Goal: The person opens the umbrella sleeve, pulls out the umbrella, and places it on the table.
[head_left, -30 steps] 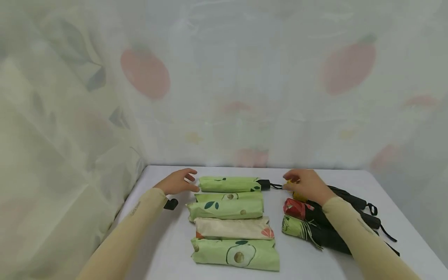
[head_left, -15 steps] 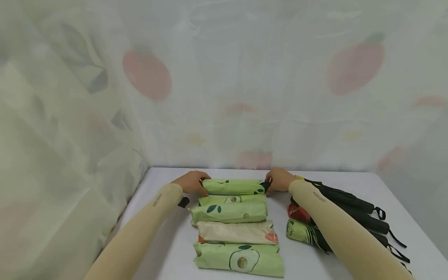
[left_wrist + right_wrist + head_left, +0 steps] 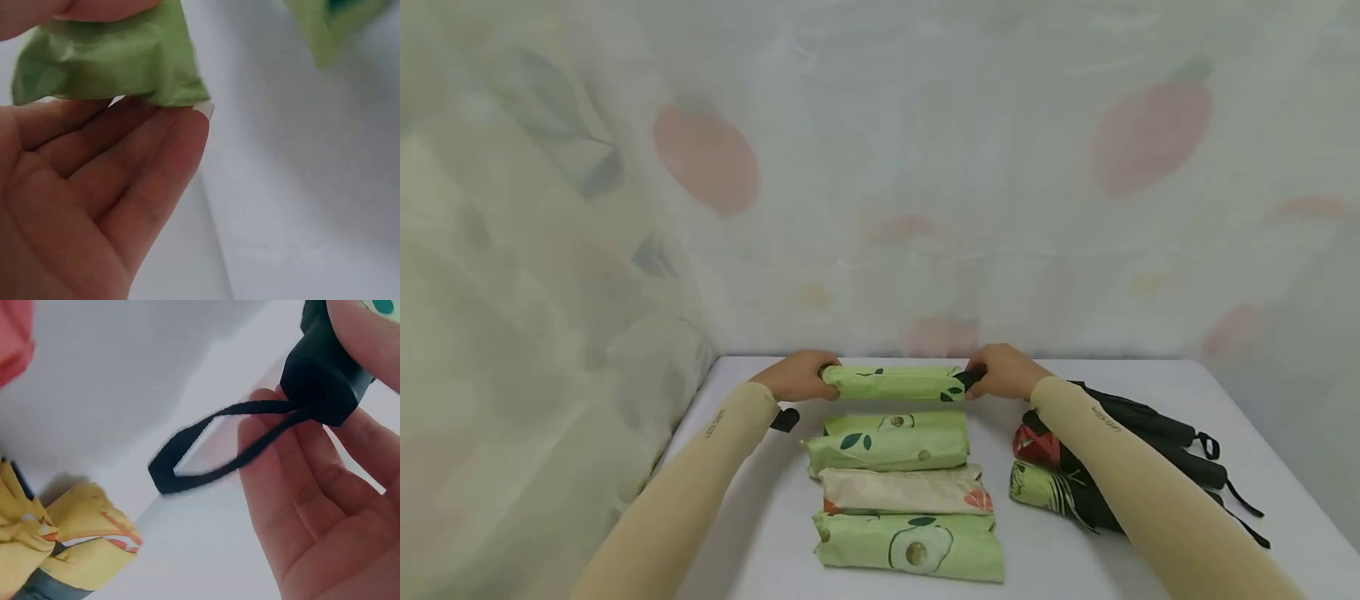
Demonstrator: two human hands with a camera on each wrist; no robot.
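A folded umbrella [image 3: 895,384] in a light green leaf-print sleeve is held level at the back of the table, a little above the top. My left hand [image 3: 797,377] pinches the sleeve's left end; in the left wrist view, the thumb lies over the green cloth [image 3: 106,62] with the fingers under it. At the other end, my right hand [image 3: 1006,372] grips around the black handle [image 3: 325,381], which sticks out of the sleeve. A black wrist loop [image 3: 165,478] dangles from that handle in the right wrist view.
In front lie green avocado-print sleeves [image 3: 917,446] and a cream sleeve [image 3: 902,490], stacked in rows, with another green sleeve [image 3: 850,542] nearest. Several folded umbrellas with black handles [image 3: 1150,421] lie on the right, partly behind my right forearm. White cloth walls border the table.
Both hands moved inward from beside the green-sleeved umbrella, took hold of its two ends, and then raised it slightly off the table. The other sleeves and umbrellas have stayed in place.
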